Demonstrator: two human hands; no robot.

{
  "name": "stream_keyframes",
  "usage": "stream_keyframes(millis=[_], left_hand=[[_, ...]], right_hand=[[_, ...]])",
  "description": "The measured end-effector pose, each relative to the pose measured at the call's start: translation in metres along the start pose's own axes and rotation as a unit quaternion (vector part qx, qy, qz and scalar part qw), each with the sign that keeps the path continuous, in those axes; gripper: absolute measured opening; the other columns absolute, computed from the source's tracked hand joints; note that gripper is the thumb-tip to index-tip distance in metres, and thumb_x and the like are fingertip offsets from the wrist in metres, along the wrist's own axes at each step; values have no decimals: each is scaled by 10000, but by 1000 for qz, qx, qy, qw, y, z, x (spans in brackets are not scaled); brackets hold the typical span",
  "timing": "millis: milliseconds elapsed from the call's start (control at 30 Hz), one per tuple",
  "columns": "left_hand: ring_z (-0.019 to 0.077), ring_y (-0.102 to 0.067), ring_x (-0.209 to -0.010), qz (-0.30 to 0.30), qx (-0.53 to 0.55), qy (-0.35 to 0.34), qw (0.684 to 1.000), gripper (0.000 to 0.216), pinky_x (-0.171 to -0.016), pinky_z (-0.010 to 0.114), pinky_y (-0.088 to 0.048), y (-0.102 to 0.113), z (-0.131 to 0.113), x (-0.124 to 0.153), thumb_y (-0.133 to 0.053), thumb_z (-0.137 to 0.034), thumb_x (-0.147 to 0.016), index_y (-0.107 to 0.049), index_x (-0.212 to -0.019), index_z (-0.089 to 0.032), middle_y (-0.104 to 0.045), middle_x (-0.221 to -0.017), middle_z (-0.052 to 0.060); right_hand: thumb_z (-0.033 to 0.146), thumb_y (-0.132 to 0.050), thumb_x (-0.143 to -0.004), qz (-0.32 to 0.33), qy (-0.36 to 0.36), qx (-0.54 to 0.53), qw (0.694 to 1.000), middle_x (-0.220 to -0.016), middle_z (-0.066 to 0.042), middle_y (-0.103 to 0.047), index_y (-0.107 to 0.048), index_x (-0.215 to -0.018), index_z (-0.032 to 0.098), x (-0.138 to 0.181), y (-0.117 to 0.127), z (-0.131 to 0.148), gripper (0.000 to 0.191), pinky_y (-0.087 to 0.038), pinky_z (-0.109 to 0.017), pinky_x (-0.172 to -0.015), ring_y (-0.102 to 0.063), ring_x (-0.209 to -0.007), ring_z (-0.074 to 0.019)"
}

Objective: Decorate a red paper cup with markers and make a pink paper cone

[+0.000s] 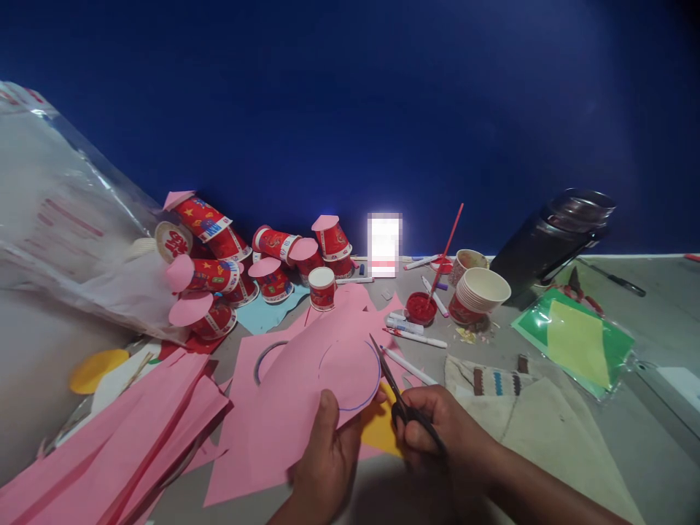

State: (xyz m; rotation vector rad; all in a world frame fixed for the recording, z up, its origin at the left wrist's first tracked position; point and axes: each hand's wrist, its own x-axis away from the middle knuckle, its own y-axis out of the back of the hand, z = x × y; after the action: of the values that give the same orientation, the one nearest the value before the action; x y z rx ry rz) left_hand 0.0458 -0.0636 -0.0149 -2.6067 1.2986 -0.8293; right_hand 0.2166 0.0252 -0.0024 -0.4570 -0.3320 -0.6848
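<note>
My left hand [328, 456] pinches the lower edge of a pink paper sheet [284, 415], thumb on top and fingers beneath. A circle drawn in blue marks the sheet, and its right side is cut close along that line. In my right hand [432, 419] is a pair of black-handled scissors [402, 401], fingers in the handle loops. The scissor blades point up and away, beside the right edge of the circle. Whether the blades touch the paper I cannot tell. Under the sheet, a piece of yellow paper [383, 430] shows between my hands.
Red paper cups [267, 281] with pink paper discs stand at back left. Pink paper strips [109, 445] lie left, near a clear plastic bag [71, 219]. Markers [418, 337], a red paint dish [420, 309], stacked cups [475, 295], a dark flask [541, 240] and a cloth bag [541, 430] occupy the right.
</note>
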Motion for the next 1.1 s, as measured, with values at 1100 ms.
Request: stream_keyframes(millis=[1100], left_hand=[[397, -660, -1304, -37, -54, -34, 997, 179, -1264, 499, -397, 15, -21, 3, -899, -361, -745, -846, -863, -238, -848, -984, 40]], right_hand=[[873, -865, -367, -15, -4, 2, 1000, -441, 42, -544, -535, -602, 195, -2, 2, -5, 790, -263, -216, -399, -444, -378, -72]])
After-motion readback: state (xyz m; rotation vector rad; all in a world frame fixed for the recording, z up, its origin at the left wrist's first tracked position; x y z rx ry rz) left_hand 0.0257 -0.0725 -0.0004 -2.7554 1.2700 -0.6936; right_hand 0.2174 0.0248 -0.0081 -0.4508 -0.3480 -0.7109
